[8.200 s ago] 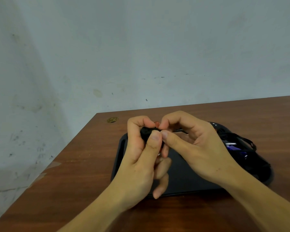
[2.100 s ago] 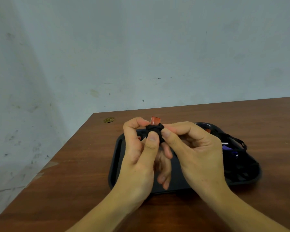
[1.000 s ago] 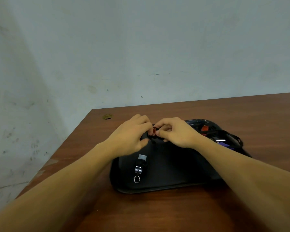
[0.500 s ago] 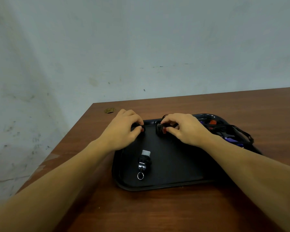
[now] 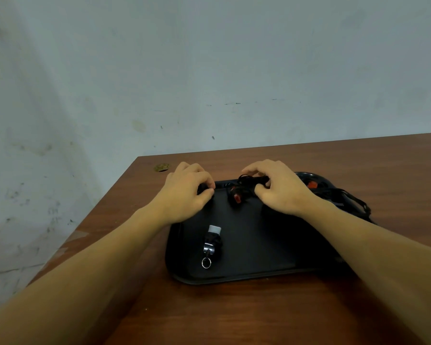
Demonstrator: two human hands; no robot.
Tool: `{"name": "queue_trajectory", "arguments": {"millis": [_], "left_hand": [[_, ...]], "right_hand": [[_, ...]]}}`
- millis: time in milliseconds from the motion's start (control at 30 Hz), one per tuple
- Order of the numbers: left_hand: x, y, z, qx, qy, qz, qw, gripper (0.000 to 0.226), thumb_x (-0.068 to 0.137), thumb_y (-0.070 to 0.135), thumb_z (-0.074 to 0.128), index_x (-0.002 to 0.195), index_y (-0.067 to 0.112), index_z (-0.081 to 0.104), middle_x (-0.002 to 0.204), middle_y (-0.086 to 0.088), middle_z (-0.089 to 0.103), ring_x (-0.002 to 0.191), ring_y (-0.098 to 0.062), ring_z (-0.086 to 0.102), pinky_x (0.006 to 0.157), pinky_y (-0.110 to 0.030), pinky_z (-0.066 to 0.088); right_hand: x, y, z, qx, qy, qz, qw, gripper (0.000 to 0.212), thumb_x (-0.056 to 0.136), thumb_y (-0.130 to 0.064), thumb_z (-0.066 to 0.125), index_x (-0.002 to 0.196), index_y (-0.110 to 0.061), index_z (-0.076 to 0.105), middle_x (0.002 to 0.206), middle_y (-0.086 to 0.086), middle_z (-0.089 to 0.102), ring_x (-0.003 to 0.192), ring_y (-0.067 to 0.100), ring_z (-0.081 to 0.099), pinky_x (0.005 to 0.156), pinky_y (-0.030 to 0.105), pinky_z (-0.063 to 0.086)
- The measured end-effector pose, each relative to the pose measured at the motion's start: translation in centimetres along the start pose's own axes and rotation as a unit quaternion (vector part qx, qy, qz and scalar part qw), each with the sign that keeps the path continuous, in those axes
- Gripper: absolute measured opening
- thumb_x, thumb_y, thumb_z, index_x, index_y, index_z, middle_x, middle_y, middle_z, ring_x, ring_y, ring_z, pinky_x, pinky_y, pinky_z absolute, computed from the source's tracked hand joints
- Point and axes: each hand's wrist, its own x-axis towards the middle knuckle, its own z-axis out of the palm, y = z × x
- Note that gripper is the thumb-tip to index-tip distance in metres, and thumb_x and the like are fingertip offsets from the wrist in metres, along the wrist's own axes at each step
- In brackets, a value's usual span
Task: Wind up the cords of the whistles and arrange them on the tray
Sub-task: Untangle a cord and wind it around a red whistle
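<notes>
Setting a wound red whistle point(image 5: 237, 198) at the tray's point(image 5: 246, 276) far edge, our right hand point(image 5: 279, 192) pinches its cord bundle to keep it coiled. Our left hand point(image 5: 187, 192) pinches something dark beside it, apparently another whistle. A white whistle point(image 5: 213, 239) lies nearer the tray's front.

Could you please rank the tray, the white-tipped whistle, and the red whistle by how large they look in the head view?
1. Tray
2. White-tipped whistle
3. Red whistle, though it lies farther away and partly hidden, so this is unsure.
</notes>
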Motion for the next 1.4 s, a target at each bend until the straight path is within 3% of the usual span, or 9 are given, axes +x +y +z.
{"name": "queue_trajectory", "arguments": {"millis": [200, 400, 500, 567, 667, 1000, 1100, 1200, 1400], "left_hand": [[0.2, 1.0, -0.1, 0.022, -0.019, -0.022, 0.999, 0.009, 0.095, 0.031, 0.059, 0.101, 0.03, 0.065, 0.113, 0.009, 0.054, 0.114, -0.017, 0.038, 0.101, -0.047, 0.035], [0.8, 1.9, 0.1, 0.052, -0.033, -0.037, 0.997, 0.019, 0.098, 0.027, 0.054, 0.115, 0.029, 0.062, 0.125, 0.009, 0.051, 0.126, -0.018, 0.032, 0.1, -0.039, 0.025], [0.6, 2.2, -0.4, -0.035, 0.027, -0.03, 0.999, 0.031, 0.096, 0.013, 0.055, 0.124, 0.025, 0.058, 0.123, 0.008, 0.057, 0.122, -0.017, 0.042, 0.103, -0.039, 0.036], [0.6, 2.8, -1.5, -0.21, 0.069, -0.073, 0.972, 0.031, 0.095, 0.005, 0.054, 0.122, 0.019, 0.06, 0.111, 0.003, 0.065, 0.105, -0.014, 0.058, 0.095, -0.042, 0.05], [0.3, 4.1, -3.2, -0.428, -0.005, -0.139, 0.893, 0.023, 0.098, 0.005, 0.051, 0.113, 0.008, 0.068, 0.101, -0.018, 0.07, 0.08, -0.023, 0.064, 0.074, -0.045, 0.059], [-1.2, 7.9, -2.6, -0.684, -0.051, -0.172, 0.707, 0.032, 0.1, 0.018, 0.049, 0.118, -0.003, 0.065, 0.113, -0.019, 0.072, 0.083, -0.023, 0.068, 0.061, -0.029, 0.057], [-1.6, 8.3, -3.0, -0.704, -0.042, -0.168, 0.688, 0.033, 0.098, 0.02, 0.052, 0.117, -0.001, 0.067, 0.104, -0.014, 0.072, 0.083, -0.019, 0.067, 0.064, -0.029, 0.057], [-1.7, 8.1, -3.3, -0.704, 0.003, -0.188, 0.684, 0.027, 0.094, 0.022, 0.059, 0.109, 0.004, 0.071, 0.094, -0.009, 0.071, 0.076, -0.016, 0.066, 0.062, -0.03, 0.057], [-1.6, 7.5, -4.4, -0.715, 0.085, -0.22, 0.658, 0.021, 0.088, 0.018, 0.065, 0.105, 0.008, 0.072, 0.098, -0.008, 0.074, 0.08, -0.016, 0.068, 0.073, -0.033, 0.059]], "right_hand": [[-0.2, -0.9, 0.8, -0.095, -0.088, -0.017, 0.991, 0.055, 0.086, -0.031, 0.065, 0.138, -0.039, 0.049, 0.135, -0.012, 0.048, 0.131, 0.017, 0.023, 0.111, 0.042, 0.028], [0.4, -1.8, 1.4, -0.198, -0.056, -0.046, 0.978, 0.041, 0.091, -0.053, 0.061, 0.13, -0.044, 0.055, 0.125, -0.015, 0.061, 0.129, 0.016, 0.034, 0.105, 0.041, 0.025], [0.2, -2.9, 0.4, -0.014, 0.009, -0.041, 0.999, 0.032, 0.091, -0.043, 0.067, 0.122, -0.042, 0.064, 0.11, -0.022, 0.067, 0.112, -0.003, 0.049, 0.097, 0.023, 0.035], [0.1, -4.1, -0.9, 0.161, 0.024, -0.036, 0.986, 0.026, 0.091, -0.03, 0.07, 0.115, -0.038, 0.069, 0.107, -0.022, 0.071, 0.105, -0.01, 0.06, 0.095, 0.018, 0.042], [-0.2, -5.6, -2.6, 0.251, 0.035, -0.05, 0.966, 0.022, 0.093, -0.019, 0.068, 0.106, -0.036, 0.074, 0.106, -0.017, 0.075, 0.104, 0.003, 0.068, 0.098, 0.031, 0.05], [-1.3, -7.7, -2.9, 0.391, 0.137, 0.004, 0.91, 0.015, 0.097, -0.013, 0.064, 0.096, -0.021, 0.077, 0.093, -0.01, 0.079, 0.085, 0.002, 0.072, 0.076, 0.016, 0.055], [-1.8, -7.9, -3.2, 0.384, 0.117, 0.008, 0.916, 0.017, 0.097, -0.014, 0.064, 0.099, -0.021, 0.079, 0.086, -0.006, 0.078, 0.073, 0.003, 0.069, 0.075, 0.016, 0.053], [-2.0, -8.4, -4.0, 0.405, 0.134, 0.023, 0.904, 0.02, 0.098, -0.013, 0.061, 0.098, -0.022, 0.079, 0.098, -0.007, 0.078, 0.099, 0.007, 0.071, 0.092, 0.026, 0.055], [-3.3, -9.9, -6.7, 0.65, 0.082, 0.075, 0.752, 0.023, 0.093, -0.011, 0.052, 0.074, -0.009, 0.063, 0.056, 0.001, 0.048, 0.061, 0.018, 0.06, 0.081, 0.036, 0.056]]}}
